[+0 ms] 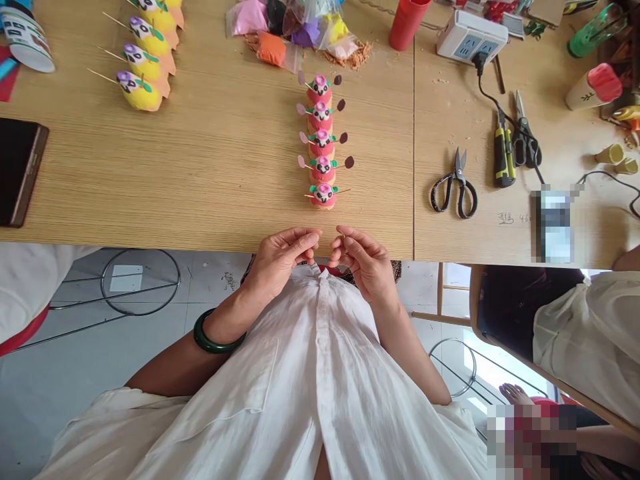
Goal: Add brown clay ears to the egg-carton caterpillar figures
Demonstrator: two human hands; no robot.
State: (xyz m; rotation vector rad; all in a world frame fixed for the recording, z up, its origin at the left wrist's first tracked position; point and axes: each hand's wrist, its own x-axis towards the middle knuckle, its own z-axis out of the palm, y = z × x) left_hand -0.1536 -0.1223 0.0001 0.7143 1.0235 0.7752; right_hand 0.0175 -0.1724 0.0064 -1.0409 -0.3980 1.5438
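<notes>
While a wooden table (210, 180) spans the upper part of the view, a person in a white shirt (280, 393) faces its near edge; at the far side sit small bags of coloured clay (303, 33), among them pink, purple, yellow and orange; to the left, a slanting row of yellow clay figures (143, 97) bristles with thin picks; nearer the middle, a straight row of five pink clay figures (323, 143) runs away from the person, its nearest member just beyond the two hands; at the far left lies a dark phone (19, 173). The left hand (281, 261), with a dark green bangle (220, 348) around its wrist, has thumb and forefinger drawn together; the right hand (367, 267) opposite has its thumb close to the curled fingers; the two are near each other but apart, by the table edge, and I cannot tell whether either pinches something tiny. Right of the pink row lie black-handled scissors (459, 175), blades slightly parted; the four farther pink figures carry pale discs (301, 161) on one side and dark discs (349, 162) on the other; the nearest has bare sticks (342, 193).
</notes>
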